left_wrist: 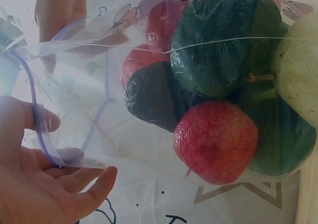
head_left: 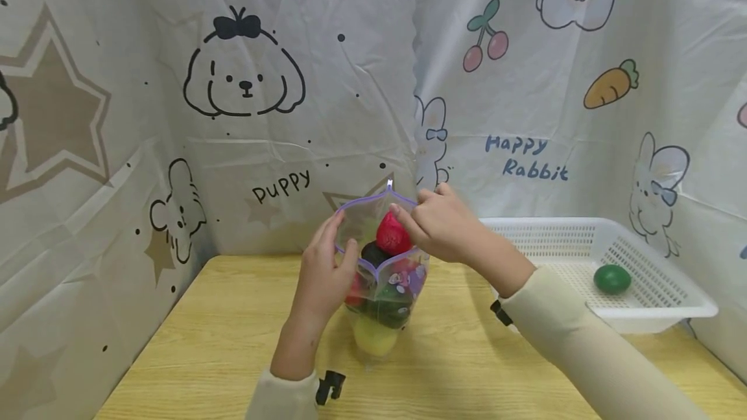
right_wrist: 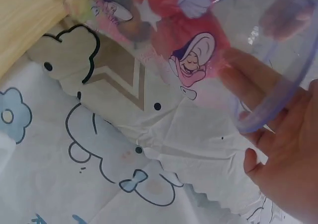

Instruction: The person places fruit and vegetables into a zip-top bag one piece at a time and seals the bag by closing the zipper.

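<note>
Both left hand (head_left: 327,274) and right hand (head_left: 446,225) hold bag (head_left: 382,282); dark fruit (head_left: 374,253) partly hidden.

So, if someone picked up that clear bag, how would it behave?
The clear bag is probably floppy: its purple rim kinks into a V. Lifted by the rim, it may feel bottom-heavy, since the yellow piece and others are packed low. The rounded contents could also shift and roll against each other.
</note>
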### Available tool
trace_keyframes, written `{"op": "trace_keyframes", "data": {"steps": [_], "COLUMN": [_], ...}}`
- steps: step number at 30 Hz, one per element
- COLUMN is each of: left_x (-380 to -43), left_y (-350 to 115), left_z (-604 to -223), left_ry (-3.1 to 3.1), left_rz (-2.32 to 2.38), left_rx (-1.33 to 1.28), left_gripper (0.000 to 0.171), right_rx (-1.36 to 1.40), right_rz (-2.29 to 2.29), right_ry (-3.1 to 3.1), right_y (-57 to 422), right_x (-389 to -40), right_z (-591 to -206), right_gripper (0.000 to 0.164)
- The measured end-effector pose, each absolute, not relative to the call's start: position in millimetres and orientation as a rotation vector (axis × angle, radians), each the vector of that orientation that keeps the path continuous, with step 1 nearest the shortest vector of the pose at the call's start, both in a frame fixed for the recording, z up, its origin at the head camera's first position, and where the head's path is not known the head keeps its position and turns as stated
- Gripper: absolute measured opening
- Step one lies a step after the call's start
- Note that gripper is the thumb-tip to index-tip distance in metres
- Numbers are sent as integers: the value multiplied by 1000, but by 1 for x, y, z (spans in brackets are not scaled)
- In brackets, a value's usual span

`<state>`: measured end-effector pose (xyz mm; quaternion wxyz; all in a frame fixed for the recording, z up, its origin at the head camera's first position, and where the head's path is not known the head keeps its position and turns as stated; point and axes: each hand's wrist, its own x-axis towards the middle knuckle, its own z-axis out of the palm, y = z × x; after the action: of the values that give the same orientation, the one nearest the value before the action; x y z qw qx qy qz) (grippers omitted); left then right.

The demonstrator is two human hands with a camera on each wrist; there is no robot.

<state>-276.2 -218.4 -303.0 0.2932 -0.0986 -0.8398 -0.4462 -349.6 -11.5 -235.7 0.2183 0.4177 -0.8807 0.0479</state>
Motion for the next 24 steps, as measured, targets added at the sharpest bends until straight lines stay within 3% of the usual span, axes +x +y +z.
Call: {"op": "trace_keyframes", "data": {"steps": [6,12,15,20,24], "left_x": [-274,-276,-278,-281,-283], "left_y": [-218,-218,-218,-218,-218], "left_z": [-301,-301,-302,-304,-305], "left_ry": [-2240,-2238,-2227,-2164,-2159], "left_rz": [-1173,-1187,-1213,-1294,-1384], "left_rx": [-259,-254,-252,-250,-290], "left_gripper": [54,54,54,56,60], "right_rx": [1193,1096,975,944,946], "right_rz": [221,308,378,653,851], "right_ry": [-2515,-2437,-2501,-2635,-2761], "right_y": [-13,-7,-3,1,2], "right_x": [-350,-345,-341,-339,-338], "right_z": [-240,-242,-240,-233,-228], "right_gripper": [67,36,28,31,45]}}
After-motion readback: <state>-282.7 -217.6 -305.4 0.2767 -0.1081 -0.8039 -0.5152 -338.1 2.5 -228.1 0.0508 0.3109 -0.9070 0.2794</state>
